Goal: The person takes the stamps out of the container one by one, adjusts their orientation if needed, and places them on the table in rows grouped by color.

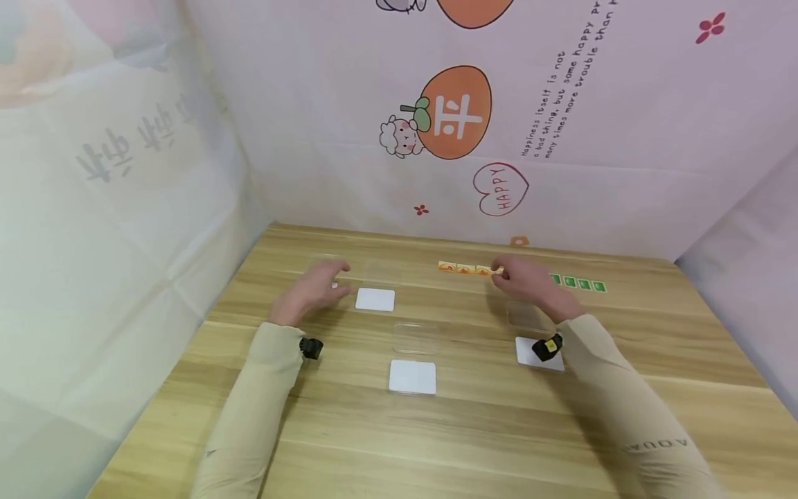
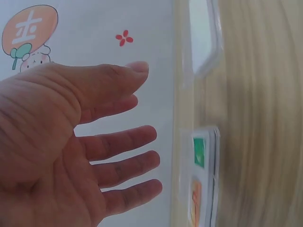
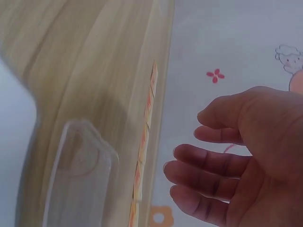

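Note:
My left hand (image 1: 314,287) hovers at the back left of the table, thumb and fingers spread with nothing between them. Close by it in the left wrist view lies a white card (image 2: 213,142) bearing a green square and an orange square; from the head, the hand hides most of this card. My right hand (image 1: 530,281) is over the right end of a row of small orange picture tiles (image 1: 464,269). Its fingers are loosely bent and hold nothing in the right wrist view. Beyond this hand runs a row of green tiles (image 1: 584,283), partly covered by it.
White cards lie left of centre (image 1: 375,299), nearer the front (image 1: 413,388) and below the right wrist (image 1: 526,352). Clear plastic pieces lie behind the front card (image 1: 414,337) and under the right forearm (image 1: 524,315). A printed cloth (image 1: 349,173) rises behind the table.

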`<state>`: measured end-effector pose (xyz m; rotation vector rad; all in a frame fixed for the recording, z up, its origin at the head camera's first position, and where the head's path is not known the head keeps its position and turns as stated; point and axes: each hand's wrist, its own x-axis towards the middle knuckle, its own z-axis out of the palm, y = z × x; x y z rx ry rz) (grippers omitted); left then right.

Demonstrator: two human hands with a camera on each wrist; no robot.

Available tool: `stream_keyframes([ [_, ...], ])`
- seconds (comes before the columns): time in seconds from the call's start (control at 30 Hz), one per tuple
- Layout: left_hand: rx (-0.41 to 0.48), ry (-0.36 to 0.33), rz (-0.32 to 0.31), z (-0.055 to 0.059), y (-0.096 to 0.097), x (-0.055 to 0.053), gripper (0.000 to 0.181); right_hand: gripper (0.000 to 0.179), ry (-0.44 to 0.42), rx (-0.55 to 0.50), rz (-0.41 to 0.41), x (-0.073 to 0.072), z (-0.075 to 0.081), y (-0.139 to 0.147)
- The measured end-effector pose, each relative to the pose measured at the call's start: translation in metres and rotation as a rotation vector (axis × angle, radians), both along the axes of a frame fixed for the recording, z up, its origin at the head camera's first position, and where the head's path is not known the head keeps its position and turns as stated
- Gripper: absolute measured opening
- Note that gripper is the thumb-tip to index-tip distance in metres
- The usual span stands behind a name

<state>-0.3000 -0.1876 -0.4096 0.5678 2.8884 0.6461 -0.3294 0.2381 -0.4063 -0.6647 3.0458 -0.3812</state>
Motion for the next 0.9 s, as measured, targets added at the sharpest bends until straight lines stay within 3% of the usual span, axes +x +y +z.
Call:
stream_keyframes([
  [0.2, 0.017, 0.021, -0.01, -0.002, -0.015, -0.001, 0.052, 0.029, -0.017, -0.016, 0.022, 0.001, -0.003, -0.021],
  [0.5, 0.025, -0.025, 0.014, -0.001, -0.047, 0.004, 0.055, 0.026, -0.011, -0.033, 0.061, 0.003, -0.003, -0.052],
  [0.9, 0.038, -0.092, 0.087, -0.005, -0.072, 0.01, 0.064, 0.03, -0.093, -0.058, 0.079, 0.008, 0.005, -0.09],
])
